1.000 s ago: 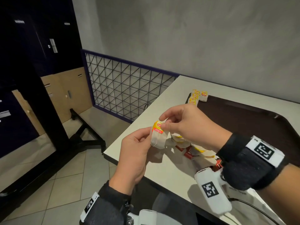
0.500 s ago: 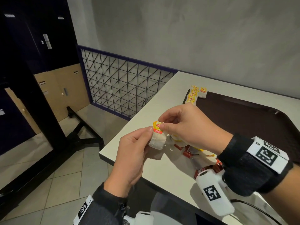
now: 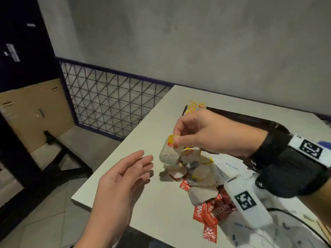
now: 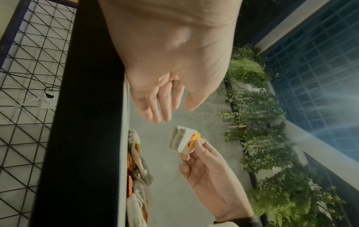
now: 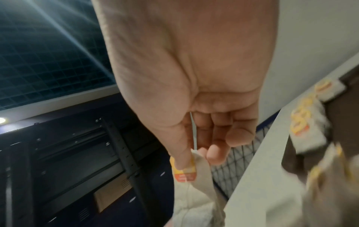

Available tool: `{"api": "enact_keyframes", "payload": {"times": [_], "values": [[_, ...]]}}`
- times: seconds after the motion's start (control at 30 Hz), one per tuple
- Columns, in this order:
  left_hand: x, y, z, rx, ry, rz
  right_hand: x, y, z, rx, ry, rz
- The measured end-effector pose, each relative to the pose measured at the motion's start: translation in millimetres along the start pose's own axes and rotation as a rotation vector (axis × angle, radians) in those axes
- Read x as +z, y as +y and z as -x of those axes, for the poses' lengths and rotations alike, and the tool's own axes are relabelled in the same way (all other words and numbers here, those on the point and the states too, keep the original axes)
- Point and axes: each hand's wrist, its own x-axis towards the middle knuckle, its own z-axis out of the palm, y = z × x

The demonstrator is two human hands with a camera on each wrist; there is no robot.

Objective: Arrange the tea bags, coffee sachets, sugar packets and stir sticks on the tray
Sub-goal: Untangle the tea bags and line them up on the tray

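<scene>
Grey wall and a dark wire-mesh railing (image 3: 111, 104) stand behind the pale bench (image 3: 157, 199), with tiled floor off to the left.

Going left to right: my left hand (image 3: 118, 178) now hangs just off the bench's near-left edge, palm turned up, fingers straight and loosely spread, its grip released. Half a second ago its fingertips were pinching the lower end of the tea bag together with the other hand; now it has let go and dropped down and away, with clear air between it and the bag, as the left wrist view also shows.

Next comes the tea bag (image 3: 169, 153) itself, hanging above the bench just left of the heap. Only my right hand (image 3: 211, 133) carries it: thumb and forefinger pinch the yellow-and-red tag (image 3: 172, 140) at its top, the other fingers curled in, and the paper pouch dangles below with its string running down its face. The hand sits higher and further right than before.

Under it lies the heap of loose tea bags (image 3: 195, 169), then red coffee sachets (image 3: 209, 213) nearer me, and white sugar packets (image 3: 231, 167) to the right.

Beyond the right hand, a row of tea bags (image 3: 194, 106) rests on the far-left corner of the dark brown tray (image 3: 250, 119).
</scene>
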Motion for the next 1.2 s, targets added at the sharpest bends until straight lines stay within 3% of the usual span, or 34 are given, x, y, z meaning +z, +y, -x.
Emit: {"api": "enact_keyframes", "payload": {"times": [0.1, 0.2, 0.53, 0.83, 1.2], "values": [[3, -5, -6, 0.022, 0.006, -0.05, -50, 14, -11, 0.091, 0.141, -0.023], [6, -11, -7, 0.136, -0.026, -0.2, -71, 29, -16, 0.184, 0.172, -0.152], [50, 6, 9, 0.544, -0.045, -0.432, -29, 23, 19, 0.152, -0.123, -0.726], [73, 13, 29, 0.845, 0.018, -0.558, -25, -1, 60, 0.093, -0.116, -0.905], [81, 21, 38, 0.858, 0.018, -0.476, -15, -14, 84, 0.083, -0.017, -0.942]]}}
